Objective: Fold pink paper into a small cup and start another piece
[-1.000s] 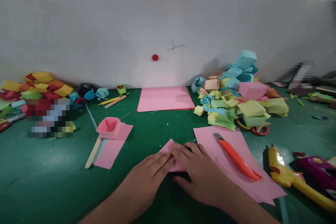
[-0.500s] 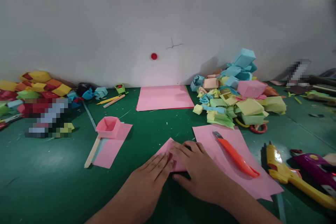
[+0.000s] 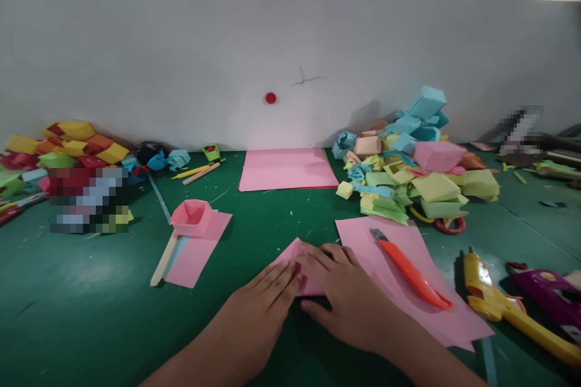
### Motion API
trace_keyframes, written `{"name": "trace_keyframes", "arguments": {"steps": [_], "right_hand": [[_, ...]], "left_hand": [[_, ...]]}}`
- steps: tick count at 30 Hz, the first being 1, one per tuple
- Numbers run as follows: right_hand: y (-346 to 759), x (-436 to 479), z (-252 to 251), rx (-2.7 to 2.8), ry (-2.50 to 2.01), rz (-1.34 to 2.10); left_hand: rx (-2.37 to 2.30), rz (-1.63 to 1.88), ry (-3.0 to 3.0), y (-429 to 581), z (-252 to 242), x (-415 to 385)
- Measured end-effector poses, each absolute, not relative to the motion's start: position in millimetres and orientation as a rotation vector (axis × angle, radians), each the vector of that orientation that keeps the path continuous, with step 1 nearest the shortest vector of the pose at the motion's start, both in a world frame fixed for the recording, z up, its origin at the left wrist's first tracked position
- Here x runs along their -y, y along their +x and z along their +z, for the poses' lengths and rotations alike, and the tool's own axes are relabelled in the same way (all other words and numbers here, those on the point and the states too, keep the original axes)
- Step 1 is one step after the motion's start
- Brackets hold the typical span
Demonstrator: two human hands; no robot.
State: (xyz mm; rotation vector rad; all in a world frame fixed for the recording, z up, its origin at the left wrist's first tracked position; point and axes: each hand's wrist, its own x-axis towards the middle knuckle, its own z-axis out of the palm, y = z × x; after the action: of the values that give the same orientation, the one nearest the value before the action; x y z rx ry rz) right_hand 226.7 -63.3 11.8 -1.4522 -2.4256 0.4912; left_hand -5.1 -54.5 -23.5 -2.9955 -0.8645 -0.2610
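A small folded piece of pink paper (image 3: 311, 285) lies on the green table in front of me, largely covered by my hands. My left hand (image 3: 258, 308) presses on its left side with fingers stretched out. From the right, my right hand (image 3: 347, 293) rests flat on the same paper, its fingers spread and the thumb apart. The fingertips of both hands meet near the paper's upper corner. Right of my right hand, an orange utility knife (image 3: 415, 272) lies on larger pink sheets (image 3: 363, 236).
At left, a pink paper box (image 3: 190, 217) sits by a pink strip (image 3: 200, 260) and a wooden stick (image 3: 163, 260). Pink sheets (image 3: 288, 169) lie by the white partition (image 3: 181, 66). Folded paper pieces (image 3: 436, 187) are heaped right. A yellow glue gun (image 3: 488, 290) lies at the right.
The camera view has shifted slightly. Both hands stay pressed on the pink paper, with no clear movement.
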Motion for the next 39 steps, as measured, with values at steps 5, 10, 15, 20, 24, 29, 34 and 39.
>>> {"name": "trace_keyframes", "arguments": {"steps": [5,10,15,20,24,29,34,39], "right_hand": [[228.2,63.7,9.4,2.434,-1.439,0.493],[228.7,63.7,7.7,2.435,-1.441,0.478],[228.5,63.6,10.2,2.436,-1.448,0.483],[227.8,63.5,9.9,2.441,-1.437,0.477],[226.8,62.8,8.3,2.442,-1.451,0.476],[226.3,62.7,9.4,2.440,-1.453,0.480],[226.7,62.8,11.0,2.445,-1.457,0.482],[228.1,62.7,10.8,2.463,-1.461,0.491]], "left_hand": [[0.847,-0.248,-2.989,-6.2,-26.3,54.7],[0.849,-0.230,-2.961,-7.5,-29.1,55.4],[0.840,-0.221,-2.954,-7.5,-27.0,55.5],[0.860,-0.238,-2.972,-8.0,-29.7,55.3],[0.867,-0.221,-2.982,-7.7,-30.4,55.4],[0.860,-0.204,-2.970,-6.6,-27.4,55.3],[0.882,-0.223,-2.964,-6.6,-29.8,55.8],[0.894,-0.266,-2.963,-7.5,-35.4,55.6]]}}
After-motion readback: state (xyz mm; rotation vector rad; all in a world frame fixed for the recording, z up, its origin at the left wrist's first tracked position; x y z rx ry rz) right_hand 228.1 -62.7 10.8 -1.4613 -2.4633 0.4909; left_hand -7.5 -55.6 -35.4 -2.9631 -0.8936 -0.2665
